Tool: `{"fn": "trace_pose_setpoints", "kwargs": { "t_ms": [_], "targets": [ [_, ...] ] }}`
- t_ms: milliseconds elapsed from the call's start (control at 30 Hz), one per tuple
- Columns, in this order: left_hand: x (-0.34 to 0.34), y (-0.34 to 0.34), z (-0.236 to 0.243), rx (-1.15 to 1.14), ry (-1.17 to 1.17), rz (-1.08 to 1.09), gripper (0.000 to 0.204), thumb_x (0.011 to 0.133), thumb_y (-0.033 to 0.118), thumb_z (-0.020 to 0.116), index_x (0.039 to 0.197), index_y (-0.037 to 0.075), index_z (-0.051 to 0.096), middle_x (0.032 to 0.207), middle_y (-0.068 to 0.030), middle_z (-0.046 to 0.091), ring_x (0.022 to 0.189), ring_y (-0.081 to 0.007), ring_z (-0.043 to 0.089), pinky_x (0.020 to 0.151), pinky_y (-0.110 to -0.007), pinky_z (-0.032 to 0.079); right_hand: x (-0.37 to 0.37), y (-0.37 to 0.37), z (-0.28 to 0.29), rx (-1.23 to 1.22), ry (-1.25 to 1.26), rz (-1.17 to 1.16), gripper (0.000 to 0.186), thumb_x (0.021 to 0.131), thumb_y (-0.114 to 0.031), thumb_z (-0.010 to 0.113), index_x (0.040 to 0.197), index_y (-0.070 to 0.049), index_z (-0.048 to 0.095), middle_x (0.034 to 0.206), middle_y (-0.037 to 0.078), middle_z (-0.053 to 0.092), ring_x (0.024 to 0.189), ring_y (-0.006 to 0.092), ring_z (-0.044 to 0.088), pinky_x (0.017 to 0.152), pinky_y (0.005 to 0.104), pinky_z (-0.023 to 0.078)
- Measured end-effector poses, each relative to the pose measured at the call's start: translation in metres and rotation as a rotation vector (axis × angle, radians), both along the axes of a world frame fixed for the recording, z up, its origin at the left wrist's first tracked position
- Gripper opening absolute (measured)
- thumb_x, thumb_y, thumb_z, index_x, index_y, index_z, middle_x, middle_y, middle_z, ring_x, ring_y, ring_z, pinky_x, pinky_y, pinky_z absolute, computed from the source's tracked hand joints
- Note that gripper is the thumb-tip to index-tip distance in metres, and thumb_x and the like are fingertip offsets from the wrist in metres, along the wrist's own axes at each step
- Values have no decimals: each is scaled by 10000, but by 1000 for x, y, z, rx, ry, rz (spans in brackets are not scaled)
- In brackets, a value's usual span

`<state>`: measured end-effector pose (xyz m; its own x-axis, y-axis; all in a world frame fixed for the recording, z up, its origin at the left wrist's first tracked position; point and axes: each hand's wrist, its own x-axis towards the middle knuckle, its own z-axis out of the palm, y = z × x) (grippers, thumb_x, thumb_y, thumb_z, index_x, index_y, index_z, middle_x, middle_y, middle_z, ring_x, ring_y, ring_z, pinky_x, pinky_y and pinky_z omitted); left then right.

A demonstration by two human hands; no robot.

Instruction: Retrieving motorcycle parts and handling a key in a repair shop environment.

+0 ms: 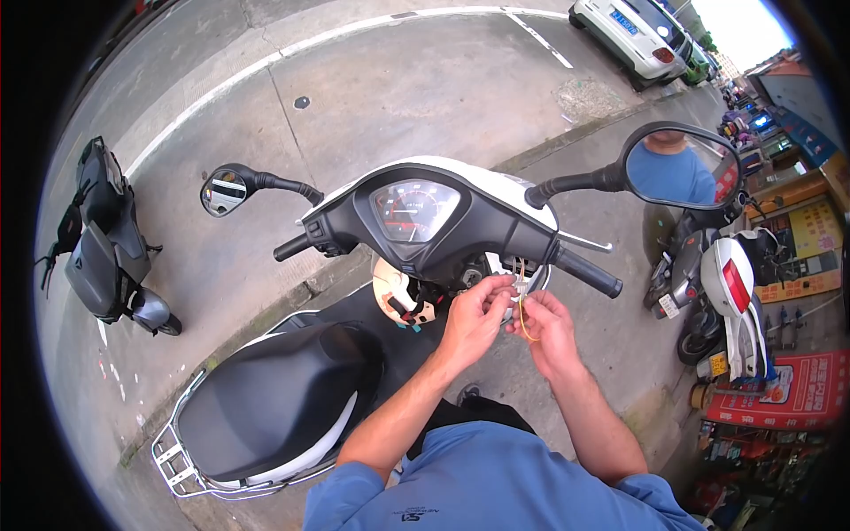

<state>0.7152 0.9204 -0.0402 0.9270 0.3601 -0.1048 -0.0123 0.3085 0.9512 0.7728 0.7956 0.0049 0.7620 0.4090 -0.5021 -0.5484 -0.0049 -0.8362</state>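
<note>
Below the right side of the scooter's handlebar (429, 252), thin wires (521, 268) hang out of the dark housing. My left hand (476, 320) reaches up to them, thumb and fingers pinched; what lies between its fingertips is too small to make out. Close beside it, my right hand (551, 332) is closed on a thin yellow wire (524, 320), which loops down past the fingers. Both hands' fingertips almost meet near a small pale part (529, 285) that could be a connector. The black right handgrip (589, 272) is just above my right hand.
A cream helmet (390, 288) hangs under the dashboard (414, 211). The black seat (279, 398) lies to the left, and mirrors (683, 165) stick out on both sides. Other scooters (730, 292) stand right and left. A white car (624, 40) is parked at the far right.
</note>
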Motion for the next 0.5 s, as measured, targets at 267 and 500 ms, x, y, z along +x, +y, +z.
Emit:
{"fn": "trace_pose_setpoints", "kwargs": {
  "t_ms": [267, 500],
  "targets": [
    [2, 0, -4, -26, -29, -28, 258, 951, 114, 485, 1144, -20, 591, 962, -110, 686, 892, -151, 666, 757, -287, 529, 0, -1, 2, 11, -11, -18, 97, 913, -136, 529, 940, -43, 539, 871, 65, 619, 712, 117, 581, 717, 328, 529],
    [9, -6, -4, -75, -49, -4, 219, 956, 107, 484, 1094, -18, 599, 944, -90, 679, 890, -136, 654, 774, -276, 516, 5, -4, 5, -12, -39, -20, 86, 910, -129, 530, 925, -44, 531, 841, 59, 606, 704, 125, 573, 711, 336, 523]
  ]
}}
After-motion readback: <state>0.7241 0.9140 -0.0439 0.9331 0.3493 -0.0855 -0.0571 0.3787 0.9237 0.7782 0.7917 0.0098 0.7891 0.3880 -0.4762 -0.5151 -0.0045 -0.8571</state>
